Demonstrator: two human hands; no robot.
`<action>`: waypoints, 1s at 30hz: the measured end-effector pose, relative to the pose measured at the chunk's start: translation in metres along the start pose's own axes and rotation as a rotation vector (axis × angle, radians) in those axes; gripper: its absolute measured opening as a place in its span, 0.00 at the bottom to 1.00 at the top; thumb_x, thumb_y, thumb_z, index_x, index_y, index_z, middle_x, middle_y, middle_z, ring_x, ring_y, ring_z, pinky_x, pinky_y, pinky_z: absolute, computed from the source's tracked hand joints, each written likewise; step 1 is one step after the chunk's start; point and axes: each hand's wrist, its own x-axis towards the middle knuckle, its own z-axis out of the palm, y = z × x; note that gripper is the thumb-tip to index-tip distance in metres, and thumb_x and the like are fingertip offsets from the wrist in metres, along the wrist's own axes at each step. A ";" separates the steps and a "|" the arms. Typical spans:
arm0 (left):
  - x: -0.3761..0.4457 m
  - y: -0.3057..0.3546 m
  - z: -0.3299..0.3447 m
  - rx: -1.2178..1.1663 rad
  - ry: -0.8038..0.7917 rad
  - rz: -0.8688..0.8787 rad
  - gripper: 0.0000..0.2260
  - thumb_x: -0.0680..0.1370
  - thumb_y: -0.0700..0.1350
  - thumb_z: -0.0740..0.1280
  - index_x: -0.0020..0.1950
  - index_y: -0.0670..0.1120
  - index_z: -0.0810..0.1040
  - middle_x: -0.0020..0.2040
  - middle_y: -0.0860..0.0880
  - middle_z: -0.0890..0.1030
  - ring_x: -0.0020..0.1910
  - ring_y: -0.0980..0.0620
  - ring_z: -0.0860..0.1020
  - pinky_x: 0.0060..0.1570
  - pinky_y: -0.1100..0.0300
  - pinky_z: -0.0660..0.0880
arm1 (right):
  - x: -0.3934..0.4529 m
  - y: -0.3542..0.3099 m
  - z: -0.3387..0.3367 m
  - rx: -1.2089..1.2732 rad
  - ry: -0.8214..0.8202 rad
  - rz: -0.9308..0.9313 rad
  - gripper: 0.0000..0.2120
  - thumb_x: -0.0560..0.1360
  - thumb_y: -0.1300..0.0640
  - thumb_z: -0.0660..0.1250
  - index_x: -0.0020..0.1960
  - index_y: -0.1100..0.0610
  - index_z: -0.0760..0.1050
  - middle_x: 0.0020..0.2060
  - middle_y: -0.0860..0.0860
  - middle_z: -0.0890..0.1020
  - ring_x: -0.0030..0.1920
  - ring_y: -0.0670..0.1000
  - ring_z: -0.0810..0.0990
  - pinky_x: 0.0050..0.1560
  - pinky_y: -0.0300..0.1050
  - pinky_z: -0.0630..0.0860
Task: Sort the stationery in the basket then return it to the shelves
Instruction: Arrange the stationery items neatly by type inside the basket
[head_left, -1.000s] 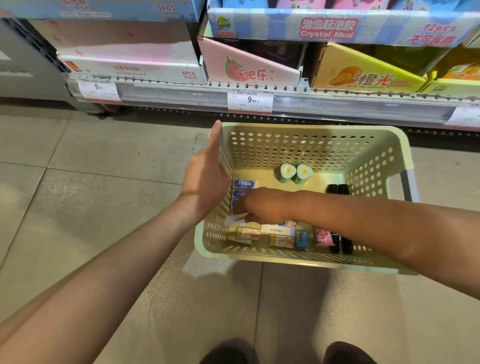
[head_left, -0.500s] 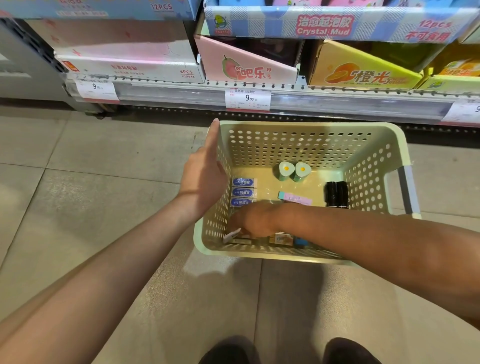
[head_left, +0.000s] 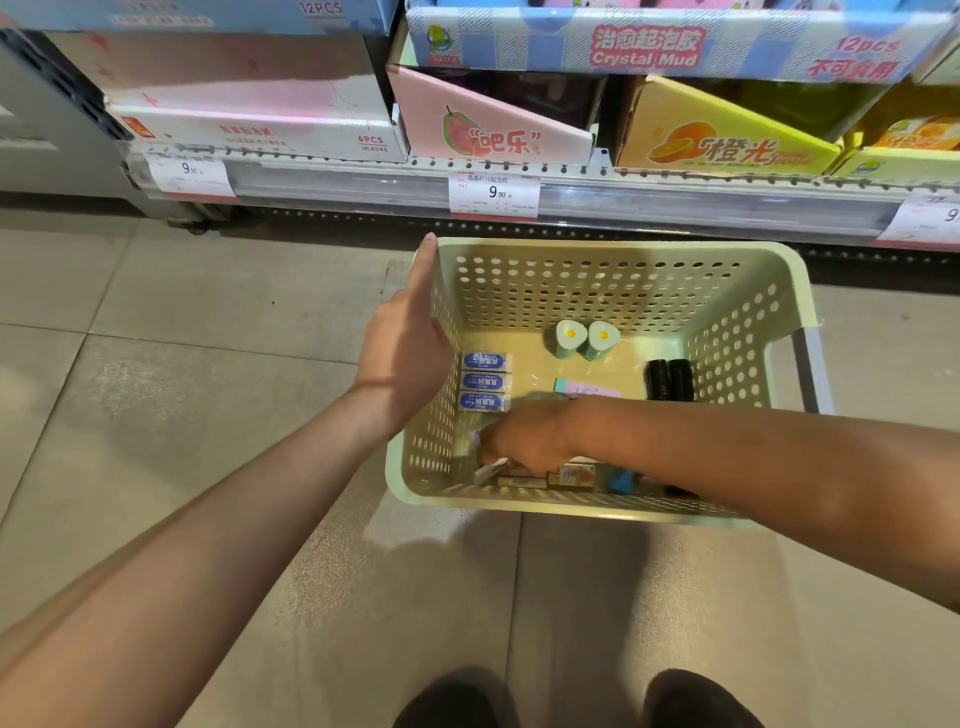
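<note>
A pale green perforated basket (head_left: 613, 278) stands on the floor below the shelf. My left hand (head_left: 402, 353) lies flat against the outside of its left wall, fingers straight. My right hand (head_left: 524, 434) reaches down into the near left corner, its fingers on a small white box (head_left: 491, 470) among several small boxes (head_left: 571, 475) along the near wall. Three blue-labelled erasers (head_left: 485, 382) lie in a column at the left. Two green egg-topped items (head_left: 587, 338) stand at the back, two black cylinders (head_left: 670, 379) at the right, and a pink-and-teal pack (head_left: 582, 387) in the middle.
The bottom shelf edge (head_left: 363, 182) with price tags (head_left: 493, 195) runs just behind the basket, carrying pink, yellow and blue display cartons (head_left: 488, 124). Tiled floor (head_left: 182, 338) lies to the left. My shoes (head_left: 571, 701) are at the frame's bottom edge.
My right hand has slid from the middle of the basket toward the near left corner, uncovering the three erasers and the pink-and-teal pack. My left hand has stayed on the basket wall.
</note>
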 end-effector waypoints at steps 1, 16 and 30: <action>0.000 0.000 0.000 -0.003 -0.004 0.002 0.34 0.75 0.30 0.59 0.77 0.48 0.49 0.37 0.48 0.74 0.29 0.57 0.70 0.27 0.67 0.65 | -0.003 0.002 0.001 -0.012 -0.007 0.005 0.23 0.78 0.61 0.59 0.72 0.49 0.64 0.66 0.52 0.73 0.63 0.56 0.73 0.61 0.49 0.73; 0.000 0.004 -0.001 0.004 -0.006 -0.042 0.34 0.75 0.31 0.58 0.77 0.49 0.49 0.33 0.51 0.72 0.29 0.58 0.69 0.26 0.68 0.62 | 0.004 0.005 0.001 0.203 0.289 0.141 0.16 0.78 0.59 0.59 0.66 0.55 0.71 0.56 0.56 0.80 0.55 0.57 0.78 0.55 0.48 0.76; 0.000 0.004 -0.002 -0.022 -0.014 -0.034 0.33 0.75 0.32 0.58 0.77 0.49 0.50 0.36 0.48 0.74 0.28 0.56 0.69 0.27 0.65 0.62 | 0.013 0.015 -0.002 0.154 0.419 0.215 0.17 0.79 0.61 0.56 0.68 0.55 0.68 0.60 0.58 0.77 0.59 0.59 0.76 0.53 0.45 0.72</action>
